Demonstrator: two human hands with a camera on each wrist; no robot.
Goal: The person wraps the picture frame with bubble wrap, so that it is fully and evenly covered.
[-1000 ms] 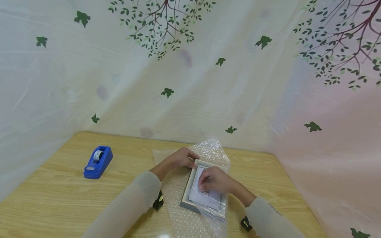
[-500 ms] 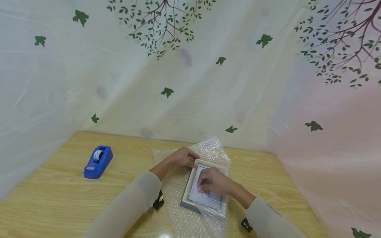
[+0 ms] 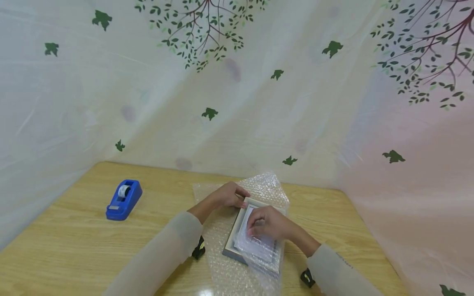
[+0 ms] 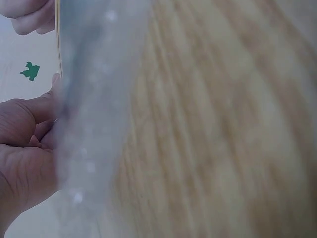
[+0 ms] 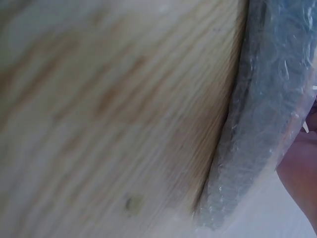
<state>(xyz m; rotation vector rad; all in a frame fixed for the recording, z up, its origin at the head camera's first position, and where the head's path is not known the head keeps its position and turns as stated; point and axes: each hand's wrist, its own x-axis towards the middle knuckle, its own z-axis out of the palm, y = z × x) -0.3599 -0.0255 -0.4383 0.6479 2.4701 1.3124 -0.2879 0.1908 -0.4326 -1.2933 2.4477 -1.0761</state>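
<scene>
A picture frame (image 3: 230, 246) with a pale rim and a white sheet inside lies on a sheet of bubble wrap (image 3: 262, 186). Part of the wrap is folded over the frame's right and near sides. At the far left corner my left hand (image 3: 228, 195) grips the frame, thumb on its edge. The left wrist view shows this left hand (image 4: 25, 134) beside the blurred wrap. Over the middle of the frame, my right hand (image 3: 269, 224) pinches the edge of the folded wrap with curled fingers. Wrapped frame side (image 5: 257, 114) fills the right of the right wrist view.
A blue tape dispenser (image 3: 124, 200) with a roll in it stands at the left of the wooden table (image 3: 66, 234). Behind the table hangs a pale curtain (image 3: 166, 123) printed with leaves and branches. Small black pieces (image 3: 307, 278) show at both wrists.
Both hands stay nearly in place, and the left keeps its grip on the frame's corner. The right fingertips shift very slightly at the wrap. The head view has moved a little.
</scene>
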